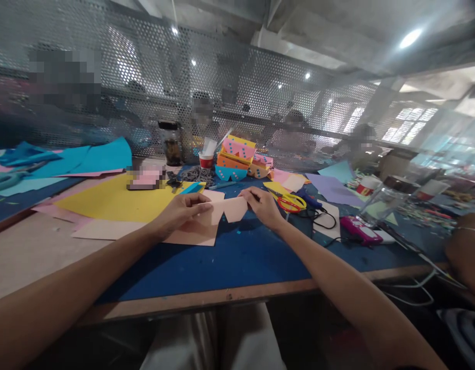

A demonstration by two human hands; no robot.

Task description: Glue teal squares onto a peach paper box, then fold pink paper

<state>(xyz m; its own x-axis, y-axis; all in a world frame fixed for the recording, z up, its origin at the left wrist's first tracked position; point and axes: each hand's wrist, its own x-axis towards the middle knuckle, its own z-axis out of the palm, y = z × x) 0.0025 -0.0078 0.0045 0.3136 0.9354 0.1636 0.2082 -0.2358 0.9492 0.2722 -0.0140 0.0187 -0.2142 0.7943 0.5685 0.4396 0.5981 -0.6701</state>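
Both my hands hold one pale pink cut paper shape just above the blue table mat. My left hand pinches its left end, fingers closed over the paper. My right hand pinches the right end from above. A larger pale pink sheet lies flat under my left hand. Scissors with red and yellow handles lie just right of my right hand.
Yellow sheet, blue sheets and lilac paper cover the table. Stacked coloured paper boats, a red cup and a dark jar stand at the back by a perforated metal screen. A magenta glue gun with cable lies right. Another person's arm shows far right.
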